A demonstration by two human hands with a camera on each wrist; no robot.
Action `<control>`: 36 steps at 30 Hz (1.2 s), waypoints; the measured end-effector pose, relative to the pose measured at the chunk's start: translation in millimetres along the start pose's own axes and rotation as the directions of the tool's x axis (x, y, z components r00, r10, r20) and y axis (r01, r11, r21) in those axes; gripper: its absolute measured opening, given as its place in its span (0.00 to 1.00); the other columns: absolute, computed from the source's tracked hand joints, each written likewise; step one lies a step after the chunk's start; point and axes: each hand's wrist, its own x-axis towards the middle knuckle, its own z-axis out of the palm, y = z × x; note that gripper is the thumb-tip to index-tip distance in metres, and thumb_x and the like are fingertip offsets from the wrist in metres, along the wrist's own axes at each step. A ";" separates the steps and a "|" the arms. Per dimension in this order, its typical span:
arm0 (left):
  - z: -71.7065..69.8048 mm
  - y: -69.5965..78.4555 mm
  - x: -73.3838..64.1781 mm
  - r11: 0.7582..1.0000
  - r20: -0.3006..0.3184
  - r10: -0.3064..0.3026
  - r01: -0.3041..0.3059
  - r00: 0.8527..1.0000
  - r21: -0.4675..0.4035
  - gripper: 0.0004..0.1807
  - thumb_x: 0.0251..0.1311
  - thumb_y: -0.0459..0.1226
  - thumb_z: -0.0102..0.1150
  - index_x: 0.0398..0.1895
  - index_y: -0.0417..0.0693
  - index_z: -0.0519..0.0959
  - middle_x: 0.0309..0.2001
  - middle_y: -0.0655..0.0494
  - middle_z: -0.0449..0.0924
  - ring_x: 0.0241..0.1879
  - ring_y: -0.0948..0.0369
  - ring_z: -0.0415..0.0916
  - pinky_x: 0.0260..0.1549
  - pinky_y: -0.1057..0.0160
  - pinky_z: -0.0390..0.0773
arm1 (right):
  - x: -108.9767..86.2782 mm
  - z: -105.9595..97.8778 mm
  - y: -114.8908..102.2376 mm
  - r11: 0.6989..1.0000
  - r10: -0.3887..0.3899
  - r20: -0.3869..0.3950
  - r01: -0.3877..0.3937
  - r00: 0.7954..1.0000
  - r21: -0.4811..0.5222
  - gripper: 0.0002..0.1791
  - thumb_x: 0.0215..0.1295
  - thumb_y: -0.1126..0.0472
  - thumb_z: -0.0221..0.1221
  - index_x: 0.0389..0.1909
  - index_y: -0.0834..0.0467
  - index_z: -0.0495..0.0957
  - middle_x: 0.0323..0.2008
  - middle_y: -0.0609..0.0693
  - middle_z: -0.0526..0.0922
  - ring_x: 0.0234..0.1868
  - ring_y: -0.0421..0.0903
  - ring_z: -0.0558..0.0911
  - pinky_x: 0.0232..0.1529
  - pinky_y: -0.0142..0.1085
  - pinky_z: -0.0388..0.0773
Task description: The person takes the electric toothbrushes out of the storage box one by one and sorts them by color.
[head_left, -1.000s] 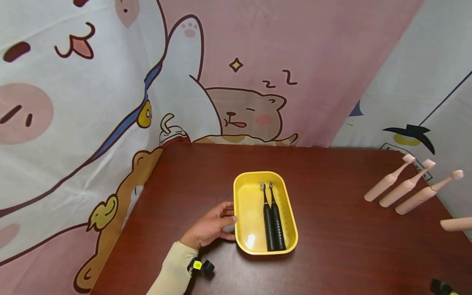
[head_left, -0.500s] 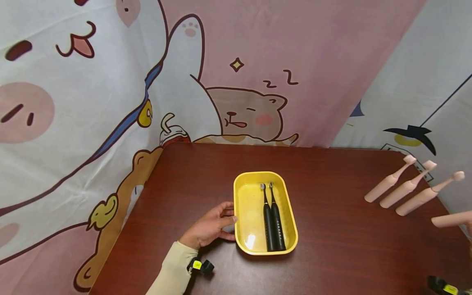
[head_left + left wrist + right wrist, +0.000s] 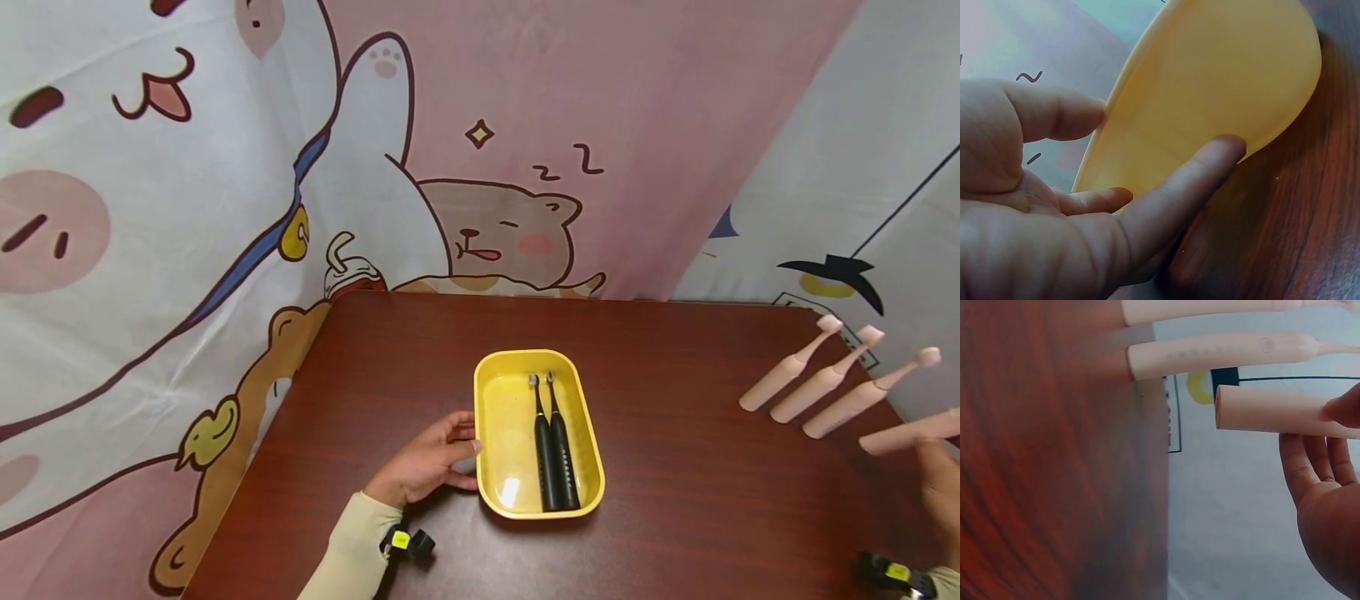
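A yellow tray lies on the table with two black electric toothbrushes, one on the left and one on the right, side by side along its right half. My left hand touches the tray's left side: the thumb tip is at the rim and extended fingers rest against the outer wall. At the far right edge of the head view, my right hand holds a pale pink electric toothbrush by its handle, thumb above and fingers below. The brush's head end is out of frame.
Three more pink electric toothbrushes, the left, middle and right, lie slanted in a row at the table's right side. A cartoon-printed cloth rises behind the dark red wooden table.
The pink toothbrush in my right hand has moved left, further into the head view, and the hand has come into sight. My left hand and the tray stay put.
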 end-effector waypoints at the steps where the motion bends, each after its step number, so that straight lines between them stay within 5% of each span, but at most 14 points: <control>1: 0.0 0.2 -0.2 1.000 0.000 -0.001 0.001 1.000 0.001 0.31 0.78 0.32 0.53 0.80 0.37 0.56 0.72 0.31 0.65 0.58 0.46 0.81 0.46 0.46 0.89 | 3.7 1.2 -1.0 1.000 -0.009 0.001 0.009 1.000 0.018 0.17 0.85 0.56 0.51 0.46 0.47 0.91 0.39 0.17 0.79 0.45 0.19 0.75 0.57 0.15 0.68; 3: -0.1 0.2 -0.3 1.000 0.000 -0.003 0.003 1.000 0.001 0.31 0.79 0.32 0.53 0.79 0.37 0.57 0.72 0.31 0.66 0.58 0.46 0.81 0.46 0.46 0.89 | 5.3 5.0 -6.7 0.983 -0.054 -0.130 0.031 0.990 -0.179 0.15 0.83 0.58 0.53 0.49 0.48 0.90 0.38 0.14 0.73 0.47 0.18 0.70 0.59 0.17 0.63; 7: -0.1 0.4 -0.1 1.000 -0.003 -0.006 0.006 1.000 0.002 0.31 0.79 0.32 0.53 0.79 0.37 0.57 0.72 0.31 0.66 0.59 0.46 0.80 0.46 0.45 0.89 | 5.6 7.2 -2.8 0.945 -0.151 -0.186 0.086 0.971 -0.317 0.16 0.81 0.62 0.52 0.54 0.61 0.87 0.39 0.12 0.67 0.50 0.15 0.65 0.68 0.22 0.60; 11: 0.1 0.4 -0.4 1.000 -0.010 -0.006 0.006 1.000 0.001 0.32 0.78 0.33 0.53 0.80 0.37 0.57 0.72 0.31 0.65 0.60 0.45 0.80 0.46 0.46 0.89 | 2.7 11.3 1.1 0.958 -0.077 -0.215 0.012 0.974 -0.287 0.18 0.78 0.61 0.52 0.57 0.43 0.85 0.40 0.11 0.65 0.50 0.13 0.64 0.70 0.21 0.59; 13: 0.4 0.5 -0.8 1.000 -0.012 -0.005 0.005 1.000 0.000 0.32 0.78 0.33 0.54 0.80 0.37 0.57 0.72 0.31 0.65 0.60 0.45 0.80 0.46 0.46 0.89 | 3.5 12.9 1.8 0.959 -0.113 -0.211 0.051 0.971 -0.279 0.16 0.76 0.63 0.54 0.55 0.49 0.87 0.39 0.12 0.66 0.48 0.14 0.65 0.67 0.20 0.62; 16: 0.7 0.8 -1.3 1.000 -0.009 -0.003 0.003 1.000 0.002 0.33 0.77 0.33 0.54 0.80 0.37 0.56 0.72 0.31 0.64 0.59 0.46 0.80 0.46 0.46 0.89 | 3.9 14.3 2.4 0.949 -0.209 -0.198 0.150 0.958 -0.277 0.16 0.75 0.64 0.55 0.50 0.44 0.87 0.39 0.12 0.68 0.45 0.14 0.67 0.61 0.17 0.63; 19: 0.8 1.2 -1.3 1.000 -0.006 -0.001 0.001 1.000 0.003 0.33 0.77 0.33 0.54 0.80 0.37 0.56 0.73 0.31 0.64 0.59 0.46 0.80 0.46 0.46 0.89 | 7.7 13.0 1.6 0.903 -0.375 -0.137 0.328 0.917 -0.277 0.14 0.73 0.70 0.55 0.38 0.60 0.90 0.36 0.10 0.71 0.43 0.14 0.68 0.57 0.15 0.63; 22: 0.7 1.3 -0.9 1.000 -0.006 0.000 0.000 1.000 0.003 0.33 0.77 0.33 0.54 0.80 0.37 0.56 0.72 0.31 0.64 0.58 0.47 0.81 0.46 0.46 0.89 | 8.5 12.9 1.8 0.882 -0.412 -0.121 0.362 0.903 -0.301 0.13 0.72 0.73 0.53 0.34 0.67 0.87 0.35 0.10 0.69 0.43 0.13 0.66 0.57 0.14 0.61; 25: 0.6 1.2 -0.6 1.000 -0.009 -0.001 0.001 1.000 0.002 0.33 0.77 0.33 0.54 0.80 0.37 0.56 0.72 0.31 0.64 0.57 0.47 0.81 0.46 0.46 0.89 | 4.9 15.2 3.7 0.932 -0.282 -0.171 0.227 0.944 -0.283 0.14 0.72 0.71 0.51 0.35 0.58 0.85 0.35 0.12 0.68 0.43 0.14 0.65 0.57 0.17 0.59; 29: 0.7 1.6 -0.9 1.000 -0.005 0.001 -0.001 1.000 0.005 0.33 0.77 0.33 0.54 0.80 0.36 0.56 0.72 0.31 0.64 0.58 0.47 0.81 0.46 0.46 0.89 | 3.2 16.6 5.5 0.964 -0.149 -0.203 0.097 0.968 -0.246 0.13 0.71 0.69 0.51 0.38 0.51 0.83 0.34 0.15 0.69 0.43 0.16 0.65 0.57 0.19 0.59; 31: 0.7 1.9 -1.2 1.000 -0.003 0.004 -0.004 1.000 0.007 0.33 0.77 0.33 0.54 0.80 0.36 0.56 0.72 0.31 0.64 0.57 0.47 0.81 0.46 0.46 0.89 | 2.5 16.5 5.0 0.957 -0.107 -0.199 0.047 0.974 -0.285 0.13 0.72 0.68 0.50 0.46 0.59 0.83 0.39 0.19 0.75 0.49 0.20 0.70 0.63 0.21 0.60; 34: 0.7 2.1 -1.2 1.000 -0.002 0.004 -0.004 1.000 0.006 0.32 0.77 0.33 0.54 0.79 0.36 0.56 0.72 0.30 0.64 0.57 0.47 0.81 0.46 0.46 0.89 | 0.5 17.7 5.6 0.934 0.034 -0.232 -0.114 0.972 -0.340 0.23 0.74 0.64 0.48 0.66 0.57 0.77 0.60 0.36 0.80 0.63 0.32 0.73 0.74 0.26 0.58; 36: 0.9 2.0 -1.3 1.000 -0.003 0.003 -0.003 1.000 0.005 0.32 0.77 0.33 0.54 0.79 0.36 0.56 0.72 0.30 0.64 0.57 0.47 0.81 0.46 0.46 0.89 | -1.2 17.5 7.5 0.919 0.087 -0.248 -0.174 0.965 -0.354 0.28 0.74 0.61 0.47 0.74 0.48 0.72 0.66 0.38 0.76 0.65 0.30 0.71 0.76 0.29 0.58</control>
